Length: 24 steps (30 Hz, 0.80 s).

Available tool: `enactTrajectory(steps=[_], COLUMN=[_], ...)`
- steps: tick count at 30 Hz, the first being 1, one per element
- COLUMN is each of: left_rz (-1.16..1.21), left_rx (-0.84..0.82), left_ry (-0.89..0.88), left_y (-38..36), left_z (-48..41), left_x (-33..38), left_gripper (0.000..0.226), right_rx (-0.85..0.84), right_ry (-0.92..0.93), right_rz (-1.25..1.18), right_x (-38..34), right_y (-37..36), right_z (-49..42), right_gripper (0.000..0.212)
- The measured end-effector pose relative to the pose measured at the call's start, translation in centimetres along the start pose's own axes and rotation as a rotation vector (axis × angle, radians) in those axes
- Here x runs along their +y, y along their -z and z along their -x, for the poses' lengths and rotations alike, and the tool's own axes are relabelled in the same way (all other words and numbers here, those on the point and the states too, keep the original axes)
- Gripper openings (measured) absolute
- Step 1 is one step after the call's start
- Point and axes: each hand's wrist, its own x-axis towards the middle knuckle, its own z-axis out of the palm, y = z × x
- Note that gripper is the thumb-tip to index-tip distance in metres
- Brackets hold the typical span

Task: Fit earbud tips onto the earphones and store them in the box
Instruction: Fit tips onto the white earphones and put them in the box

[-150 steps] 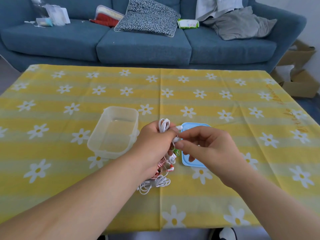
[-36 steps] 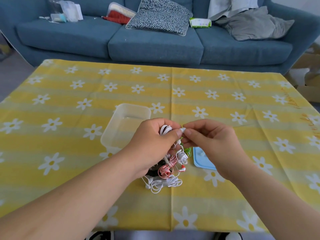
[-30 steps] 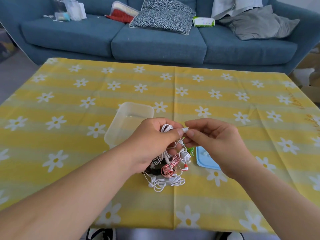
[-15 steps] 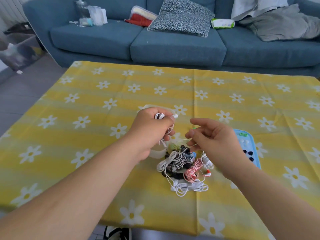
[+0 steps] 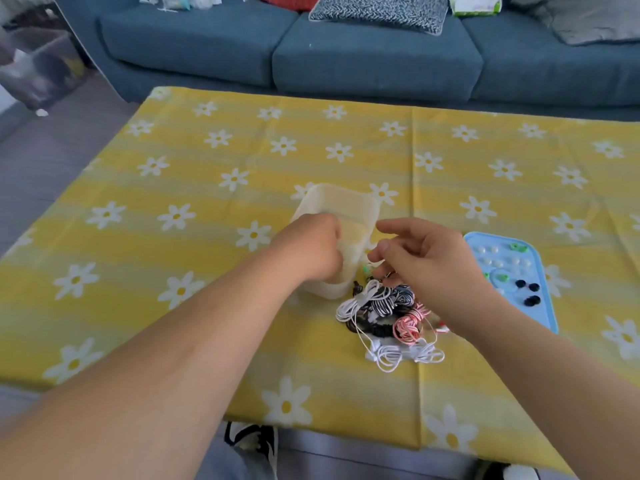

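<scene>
Our left hand (image 5: 311, 249) dips into the clear box (image 5: 341, 202); its fingers are hidden, so we cannot tell its grip. Our right hand (image 5: 427, 263), relaxed and empty, hovers over coiled earphones (image 5: 388, 315) heaped just beside the box. A blue lid (image 5: 542, 318) bearing loose tips (image 5: 531, 300) lies farther right on the yellow tablecloth (image 5: 207, 174).

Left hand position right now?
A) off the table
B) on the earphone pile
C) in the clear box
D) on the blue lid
C: the left hand reaches over the rim into the clear box, just left of the earphone pile.
</scene>
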Motion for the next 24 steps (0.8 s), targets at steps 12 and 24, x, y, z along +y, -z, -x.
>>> enactTrajectory(steps=[12, 24], left_rz=[-0.185, -0.176], left_rx=[0.155, 0.173], left_ry=[-0.306, -0.188], left_y=[-1.2, 0.6], left_z=[8.0, 9.4], left_x=[4.9, 6.9], left_gripper=[0.007, 0.009], right_rx=[-0.027, -0.16], right_ry=[-0.009, -0.035], right_rz=[0.25, 0.276], right_x=[1.1, 1.8], right_y=[3.1, 4.7], right_z=[2.6, 4.6], right_gripper=[0.015, 0.01])
